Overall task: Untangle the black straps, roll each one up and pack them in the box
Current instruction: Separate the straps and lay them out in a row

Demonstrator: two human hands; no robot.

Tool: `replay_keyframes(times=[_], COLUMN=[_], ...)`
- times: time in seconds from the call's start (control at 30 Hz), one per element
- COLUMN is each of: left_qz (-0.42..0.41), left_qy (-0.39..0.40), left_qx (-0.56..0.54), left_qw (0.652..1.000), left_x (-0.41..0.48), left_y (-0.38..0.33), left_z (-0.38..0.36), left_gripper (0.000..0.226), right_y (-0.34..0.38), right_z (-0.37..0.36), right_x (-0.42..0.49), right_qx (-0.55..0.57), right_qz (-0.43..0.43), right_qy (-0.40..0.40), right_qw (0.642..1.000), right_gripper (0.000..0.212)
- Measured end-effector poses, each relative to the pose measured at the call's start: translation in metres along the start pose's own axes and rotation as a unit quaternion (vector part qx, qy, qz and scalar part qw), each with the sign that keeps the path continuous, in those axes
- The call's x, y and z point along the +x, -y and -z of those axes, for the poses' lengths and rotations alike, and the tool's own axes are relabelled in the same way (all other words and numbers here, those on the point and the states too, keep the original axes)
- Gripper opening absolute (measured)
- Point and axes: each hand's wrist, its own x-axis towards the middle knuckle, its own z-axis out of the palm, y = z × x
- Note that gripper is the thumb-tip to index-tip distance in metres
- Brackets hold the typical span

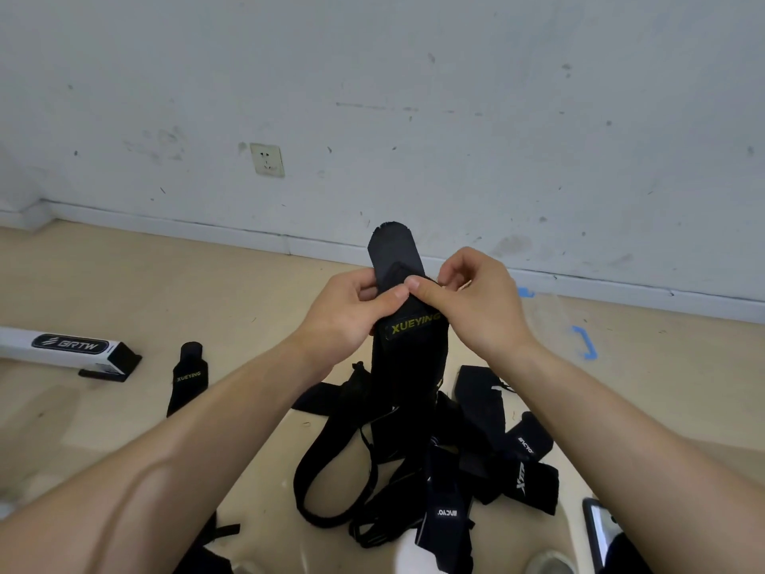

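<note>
Held strap: the held strap (407,345) is black, wide, flat cloth with yellow letters reading XUEYING. It is up in the air right above the pile, and its lower end hangs down into the pile.
Strap tip: the tip (395,250) is smooth and round at the end. It sticks straight up past both hands.
Left hand: the left hand (352,312) has its fingers curled round the held strap from behind, with the thumb pressed on the front.
Right hand: the right hand (476,300) pinches the same strap between thumb and bent fingers. The two thumbs touch.
Pile: the pile (434,457) is many black straps on the tan floor, looped and crossed over each other. Some have white letters.
Lone strap: the lone strap (188,377) lies flat to the left of the pile, apart from it.
Box: the box (62,345) is long and white with a black label. It lies further left of the pile than the lone strap.
Blue tape: the blue tape (585,341) is stuck on the floor to the right of the pile, nearer the wall.
Phone: the phone (598,532) lies just right of the pile, partly cut off.
</note>
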Motion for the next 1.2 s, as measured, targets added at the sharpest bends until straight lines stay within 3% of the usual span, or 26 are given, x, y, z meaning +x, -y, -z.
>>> replay_keyframes(times=[0.1,0.27,0.4,0.53,0.63,0.77,0.9,1.0,1.2], left_qz=[0.011,0.039,0.055,0.053,0.059,0.074,0.052,0.053,0.107], left_qy=[-0.016,-0.065,-0.102,-0.148,-0.195,-0.193,-0.161,-0.216,-0.331], left_qx=[-0.014,-0.104,-0.22,-0.234,-0.217,-0.172,0.029,0.093,0.105], left_qw=[1.0,0.992,0.969,0.96,0.955,0.963,0.985,0.971,0.931], left_x=[0.003,0.004,0.002,0.005,0.009,0.005,-0.012,-0.018,-0.007], left_y=[-0.003,-0.007,-0.013,-0.015,-0.015,-0.011,0.002,0.016,0.054], left_z=[0.001,0.002,0.002,0.01,0.023,0.048,0.068,0.086,0.151], left_gripper=[0.021,0.026,0.029,0.028,0.03,0.027,0.041,0.038,0.044], right_y=[-0.003,-0.009,-0.015,-0.025,-0.031,-0.025,-0.01,-0.007,-0.055], right_z=[-0.008,-0.018,-0.032,-0.041,-0.044,-0.054,-0.072,-0.091,-0.134], right_x=[-0.003,-0.011,-0.021,-0.031,-0.039,-0.049,-0.052,-0.06,-0.086], right_qx=[0.033,0.12,0.17,0.154,0.135,0.11,0.131,0.145,0.191], right_qz=[-0.036,-0.058,-0.075,-0.107,-0.122,-0.099,-0.089,-0.097,-0.234], right_qy=[0.019,0.193,0.226,0.25,0.28,0.294,0.263,0.281,0.394], right_qw=[0.999,0.972,0.956,0.95,0.943,0.944,0.952,0.944,0.868], right_gripper=[0.036,0.048,0.043,0.05,0.049,0.025,0.018,0.021,0.037])
